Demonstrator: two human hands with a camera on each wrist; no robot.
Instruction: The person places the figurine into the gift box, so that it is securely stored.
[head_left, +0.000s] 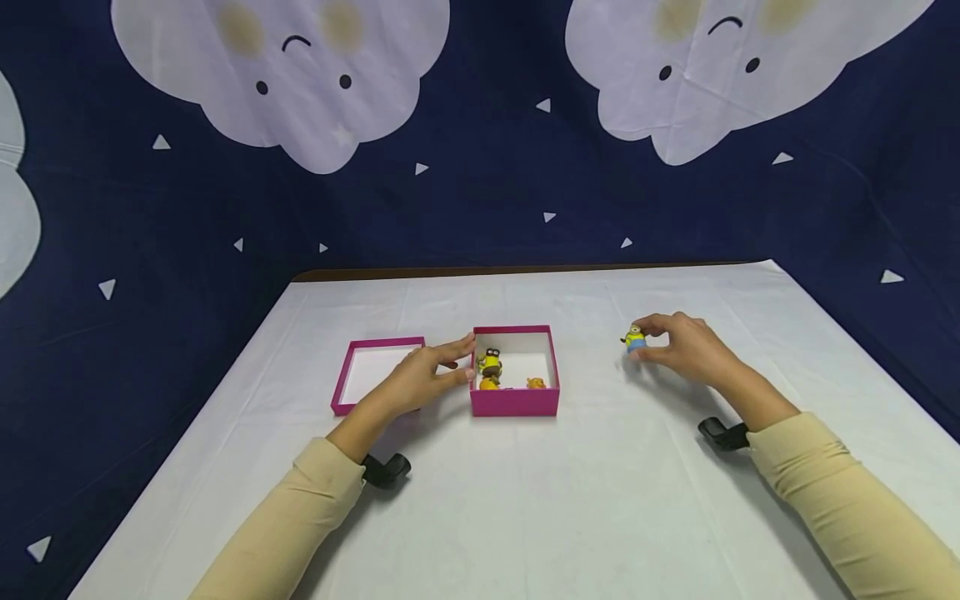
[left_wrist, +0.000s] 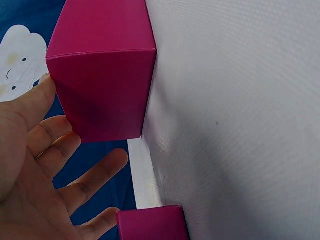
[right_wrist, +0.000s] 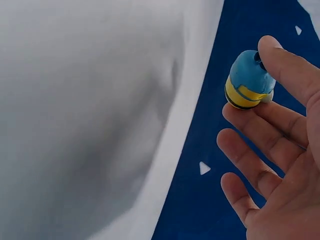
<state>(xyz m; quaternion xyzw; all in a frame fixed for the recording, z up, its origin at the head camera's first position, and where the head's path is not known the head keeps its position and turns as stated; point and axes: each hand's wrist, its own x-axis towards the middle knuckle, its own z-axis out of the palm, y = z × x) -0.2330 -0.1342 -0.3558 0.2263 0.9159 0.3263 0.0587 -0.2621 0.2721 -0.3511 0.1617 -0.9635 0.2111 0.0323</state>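
A yellow-and-blue minion figure [head_left: 635, 338] is pinched between the thumb and fingers of my right hand [head_left: 690, 348], just above the table; in the right wrist view the figure's blue lower part [right_wrist: 249, 75] faces the camera. My left hand [head_left: 420, 377] touches the left side of a magenta box [head_left: 515, 403], its thumb and fingertips against the wall and the other fingers spread. Inside the box, a minion figure [head_left: 491, 363] leans at the left, with another yellow piece [head_left: 489, 383] below it. A small orange-yellow figure [head_left: 536, 383] shows near the front wall, partly hidden.
The magenta-rimmed box lid [head_left: 347, 375] lies inside up to the left of the box, partly behind my left hand. A white cloth covers the table [head_left: 585, 500]. Dark blue fabric [head_left: 495, 208] with clouds hangs behind it.
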